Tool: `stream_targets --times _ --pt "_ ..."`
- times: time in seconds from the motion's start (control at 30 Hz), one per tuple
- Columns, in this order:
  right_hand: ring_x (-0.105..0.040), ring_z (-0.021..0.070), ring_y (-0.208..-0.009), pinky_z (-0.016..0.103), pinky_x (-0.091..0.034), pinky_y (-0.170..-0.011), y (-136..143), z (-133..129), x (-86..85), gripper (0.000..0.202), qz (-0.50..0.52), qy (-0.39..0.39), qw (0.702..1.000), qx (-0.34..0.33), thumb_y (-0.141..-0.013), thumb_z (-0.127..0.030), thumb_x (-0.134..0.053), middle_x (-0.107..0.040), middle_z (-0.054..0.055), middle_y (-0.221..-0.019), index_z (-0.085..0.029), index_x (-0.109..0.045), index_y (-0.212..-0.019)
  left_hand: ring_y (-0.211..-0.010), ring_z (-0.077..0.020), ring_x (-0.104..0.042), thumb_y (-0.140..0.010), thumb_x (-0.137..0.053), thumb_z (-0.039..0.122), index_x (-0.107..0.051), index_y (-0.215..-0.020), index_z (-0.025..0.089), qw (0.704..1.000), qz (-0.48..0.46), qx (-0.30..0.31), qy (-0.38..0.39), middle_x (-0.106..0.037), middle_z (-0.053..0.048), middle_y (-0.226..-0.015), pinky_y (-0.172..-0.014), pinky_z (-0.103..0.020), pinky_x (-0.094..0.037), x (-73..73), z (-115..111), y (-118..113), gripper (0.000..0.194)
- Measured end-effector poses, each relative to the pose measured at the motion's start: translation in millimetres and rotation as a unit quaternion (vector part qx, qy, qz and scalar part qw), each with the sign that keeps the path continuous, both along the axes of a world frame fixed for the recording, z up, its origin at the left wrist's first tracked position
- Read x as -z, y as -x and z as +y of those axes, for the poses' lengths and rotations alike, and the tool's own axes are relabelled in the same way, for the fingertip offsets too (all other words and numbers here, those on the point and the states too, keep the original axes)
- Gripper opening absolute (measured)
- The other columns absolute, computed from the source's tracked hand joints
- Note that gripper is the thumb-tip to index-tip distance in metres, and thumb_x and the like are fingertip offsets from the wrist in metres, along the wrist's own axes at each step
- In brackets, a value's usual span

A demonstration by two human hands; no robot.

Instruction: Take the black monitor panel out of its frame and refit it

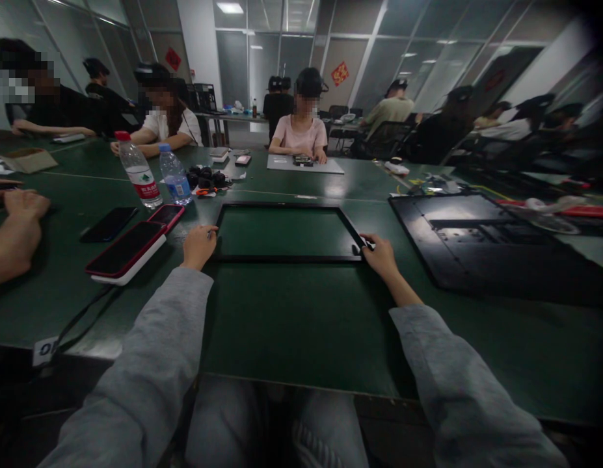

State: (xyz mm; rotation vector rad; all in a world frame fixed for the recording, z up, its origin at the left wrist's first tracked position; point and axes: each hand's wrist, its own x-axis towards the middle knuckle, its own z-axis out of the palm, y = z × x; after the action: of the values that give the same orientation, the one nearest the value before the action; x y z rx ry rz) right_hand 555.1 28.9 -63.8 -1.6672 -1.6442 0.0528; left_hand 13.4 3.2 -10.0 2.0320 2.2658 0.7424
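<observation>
Left hand point(200, 247) and right hand point(380, 255) clamped on opposite sides of a black rectangular frame point(281, 259) at 12 o'clock, green tabletop point(301, 318) beneath; at 11 o'clock, 1 red-capped plastic bottle point(139, 170) and 1 blue-capped plastic bottle point(174, 174), fill levels unclear

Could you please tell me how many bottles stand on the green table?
2: the red-capped bottle and, just right of it, the blue-capped bottle, both beyond and left of the left hand. Others may be hidden.

Bezel point(281, 259) centre of picture on bench point(306, 325), between left hand point(200, 247) and right hand point(380, 255); phones point(125, 248) left, bottles point(138, 170) behind; panel point(457, 260) right.
</observation>
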Motion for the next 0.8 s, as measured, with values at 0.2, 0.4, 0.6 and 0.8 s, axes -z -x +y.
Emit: stream_targets --times 0.2,0.4,0.6,0.8 --pt "-0.070 0.0326 -0.107 0.053 -0.052 -0.106 2.8 -2.0 -3.9 0.047 0.004 0.010 1.000 0.001 -0.077 -0.020 -0.056 -0.078 0.013 -0.110 -0.018 -0.077 -0.119 -0.119 -0.0292 -0.066 -0.099 -0.046 0.028 -0.076 -0.128 0.021 1.000 -0.007 -0.002 -0.003 -0.072 -0.013 -0.127 -0.103 -0.040 -0.051 1.8 1.4 1.1 0.042" --pt "-0.070 0.0317 -0.106 0.052 -0.053 -0.105 5.2 -1.3 -5.8 0.043 0.003 0.002 1.000 0.007 -0.077 -0.023 -0.057 -0.078 0.012 -0.107 -0.020 -0.077 -0.115 -0.112 -0.0266 -0.069 -0.098 -0.049 0.027 -0.076 -0.128 0.020 0.999 -0.051 -0.004 -0.002 -0.074 -0.012 -0.128 -0.102 -0.038 -0.051 -0.5 1.6 1.4 0.041" --pt "-0.070 0.0306 -0.107 0.053 -0.048 -0.110 2.6 3.4 -2.2 0.043 0.000 -0.004 1.000 -0.001 -0.076 -0.023 -0.056 -0.078 0.013 -0.110 -0.019 -0.075 -0.114 -0.112 -0.0231 -0.071 -0.097 -0.052 0.025 -0.074 -0.130 0.018 0.984 -0.175 -0.020 0.018 -0.077 -0.010 -0.127 -0.098 -0.034 -0.053 -3.0 5.7 5.2 0.041" --pt "-0.068 0.0316 -0.108 0.055 -0.047 -0.108 3.1 3.0 -2.3 0.047 -0.004 -0.015 1.000 0.015 -0.077 -0.022 -0.053 -0.076 0.014 -0.108 -0.019 -0.073 -0.118 -0.119 -0.0265 -0.066 -0.099 -0.052 0.034 -0.074 -0.130 0.017 0.995 -0.098 0.000 -0.009 -0.073 -0.013 -0.130 -0.107 -0.039 -0.049 -1.5 3.6 -0.8 0.043"
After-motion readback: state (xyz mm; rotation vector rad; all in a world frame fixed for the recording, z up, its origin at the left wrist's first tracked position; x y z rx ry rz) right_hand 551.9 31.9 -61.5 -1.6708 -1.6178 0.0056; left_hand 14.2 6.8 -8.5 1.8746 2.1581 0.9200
